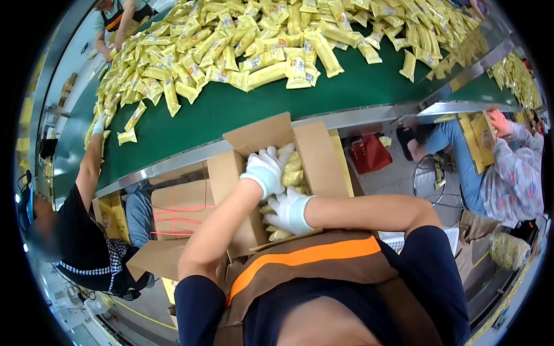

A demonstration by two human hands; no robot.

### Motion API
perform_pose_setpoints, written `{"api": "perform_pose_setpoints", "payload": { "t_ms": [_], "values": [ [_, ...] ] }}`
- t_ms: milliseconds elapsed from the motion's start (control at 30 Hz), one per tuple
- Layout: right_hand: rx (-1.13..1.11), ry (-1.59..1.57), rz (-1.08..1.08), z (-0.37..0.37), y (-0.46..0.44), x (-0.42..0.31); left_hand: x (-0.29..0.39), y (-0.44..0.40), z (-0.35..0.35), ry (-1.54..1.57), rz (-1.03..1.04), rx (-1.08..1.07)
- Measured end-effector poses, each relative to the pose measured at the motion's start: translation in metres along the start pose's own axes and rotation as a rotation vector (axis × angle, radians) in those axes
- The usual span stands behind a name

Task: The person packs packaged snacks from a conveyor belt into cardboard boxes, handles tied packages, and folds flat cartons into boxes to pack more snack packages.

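Both my hands wear white gloves with pale blue cuffs and are inside an open cardboard box [320, 158] in front of me. My left hand [267, 170] lies at the box's left side, fingers stretched out over the yellow packets [294, 173]. Nearer my body, my right hand [287, 211] rests palm down on the packets, its fingers spread. Neither hand is seen gripping a packet, though some fingertips are partly hidden. The packets fill the visible part of the box, and its flaps stand folded outward.
Beyond the box runs a green conveyor belt [213, 118] with a metal edge, heaped with yellow wrapped packets [277, 43]. Another cardboard box with pink string [176, 216] stands left. One co-worker [86, 230] reaches onto the belt; another [508, 167] holds a yellow box at right.
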State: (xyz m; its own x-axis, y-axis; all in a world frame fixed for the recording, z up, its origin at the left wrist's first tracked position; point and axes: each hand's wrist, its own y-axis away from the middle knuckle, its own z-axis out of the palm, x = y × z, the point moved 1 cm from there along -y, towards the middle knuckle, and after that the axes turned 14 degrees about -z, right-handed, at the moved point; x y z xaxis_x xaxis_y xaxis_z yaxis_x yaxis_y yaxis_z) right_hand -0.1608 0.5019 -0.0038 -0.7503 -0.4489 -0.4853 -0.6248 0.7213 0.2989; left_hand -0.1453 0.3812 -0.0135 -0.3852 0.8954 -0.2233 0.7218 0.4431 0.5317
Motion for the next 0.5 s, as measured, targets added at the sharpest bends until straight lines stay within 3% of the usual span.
{"api": "perform_pose_setpoints", "payload": {
  "t_ms": [100, 200, 233, 267, 300, 333, 400, 433, 467, 500],
  "values": [
    [-0.27, -0.069, -0.116, -0.034, 0.005, 0.002, 0.02, -0.007, 0.022, -0.155, -0.106, 0.099],
    [-0.273, -0.115, -0.006, -0.017, -0.008, 0.007, 0.025, 0.002, 0.017, -0.201, -0.128, 0.047],
    [-0.326, -0.171, -0.006, -0.016, -0.01, 0.009, 0.026, 0.008, 0.018, -0.253, -0.112, 0.171],
    [0.068, -0.343, 0.116, 0.021, -0.02, 0.018, 0.027, 0.015, 0.021, -0.304, -0.094, 0.3],
    [0.095, -0.357, 0.113, 0.048, -0.031, 0.022, 0.026, 0.023, 0.026, -0.269, -0.056, 0.442],
    [0.119, -0.378, 0.109, 0.048, -0.034, 0.023, 0.023, 0.027, 0.021, -0.097, 0.018, 0.386],
    [0.002, -0.468, 0.035, 0.024, -0.021, 0.022, 0.018, 0.026, 0.002, 0.184, -0.009, -0.09],
    [-0.062, -0.507, -0.008, -0.006, -0.008, 0.021, 0.014, 0.02, -0.001, 0.2, 0.053, -0.122],
    [-0.229, -0.634, -0.297, -0.041, 0.008, 0.03, 0.004, 0.013, -0.002, 0.216, 0.108, -0.151],
    [0.027, -0.694, -0.508, -0.046, 0.01, 0.044, -0.008, 0.007, -0.003, 0.232, 0.162, -0.185]
  ]
}}
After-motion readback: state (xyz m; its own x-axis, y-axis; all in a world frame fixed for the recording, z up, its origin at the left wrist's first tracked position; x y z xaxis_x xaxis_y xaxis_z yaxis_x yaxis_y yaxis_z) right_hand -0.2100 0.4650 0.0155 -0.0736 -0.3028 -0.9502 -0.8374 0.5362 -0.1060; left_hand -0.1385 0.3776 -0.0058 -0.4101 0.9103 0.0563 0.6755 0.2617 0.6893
